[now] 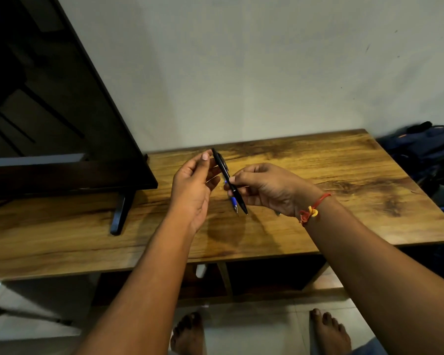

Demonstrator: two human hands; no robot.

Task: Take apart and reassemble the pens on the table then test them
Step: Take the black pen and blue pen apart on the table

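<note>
Wood-grain table (318, 175) fills the middle of the view, set against a plain pale wall. Above the middle of the table, your fingers meet on a black pen (222, 166) that slants from 11 o'clock down to 5 o'clock, held clear of the wood. Your right hand (267, 188) pinches the barrel about halfway along, thumb and forefinger closed tight on it. A blue pen (233, 201) sits in the same grip, lying just beside the black one. Only its lower end and tip show below your fingers, pointing to 5 o'clock. Your left hand (192, 190) is curled around the black pen's upper end, thumb tip by the cap and fingers bent behind the barrel. A red and yellow thread bracelet (314, 210) circles your right wrist. At 9 o'clock from your hands, a dark flat screen (62, 124) stands on the table. At 3 o'clock, past the table's edge, lies a dark backpack (426, 149). At 6 o'clock, your bare feet (328, 331) rest on pale tiles.
</note>
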